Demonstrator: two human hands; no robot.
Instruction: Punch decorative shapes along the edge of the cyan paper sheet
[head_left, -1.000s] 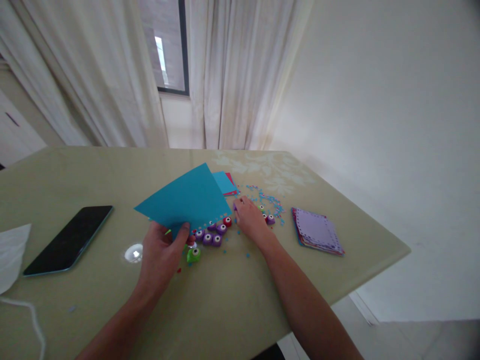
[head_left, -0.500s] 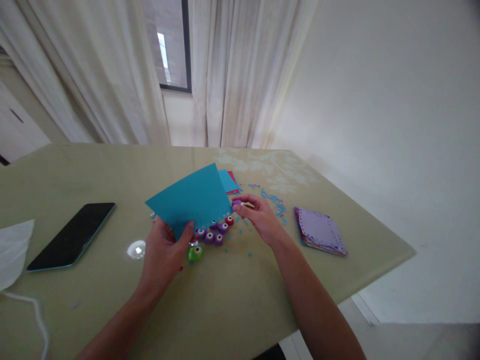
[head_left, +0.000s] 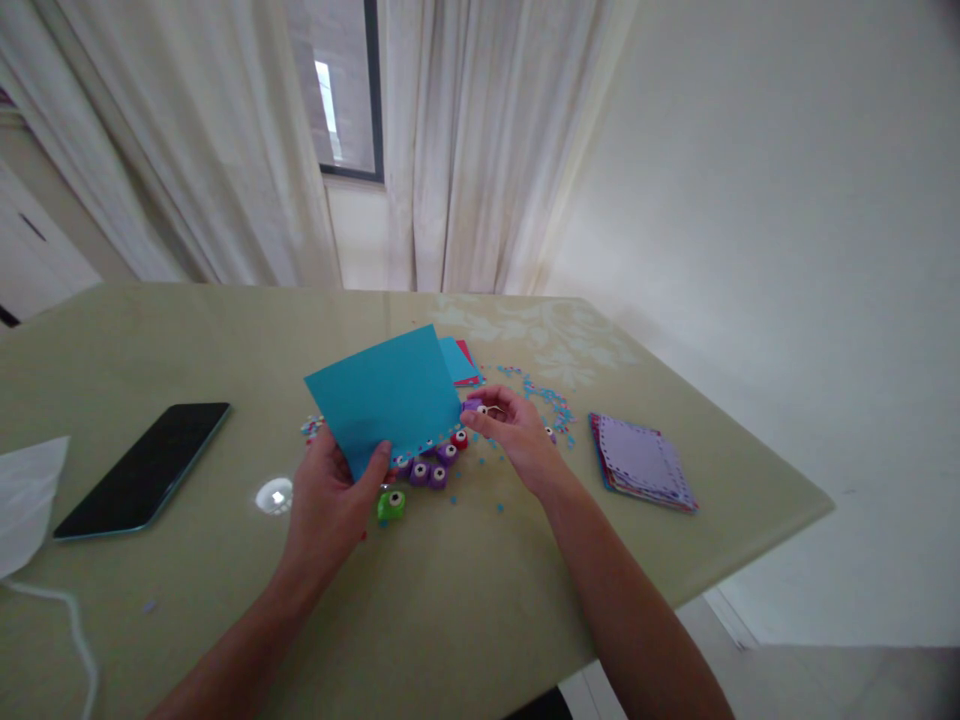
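Over the olive bench [head_left: 187,340], a thin teal paper square [head_left: 386,395] hangs tilted.
Left grip [head_left: 330,500] pinches its near corner: light, floppy, easily creased. Right grip [head_left: 517,445] clasps a small purple plastic punch [head_left: 474,406] at its edge.

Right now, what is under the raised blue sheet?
Under the blue sheet in the left hand, purple punches and a red punch show at its edge; the right hand holds another purple punch beside it. Whatever lies beneath its middle is hidden.
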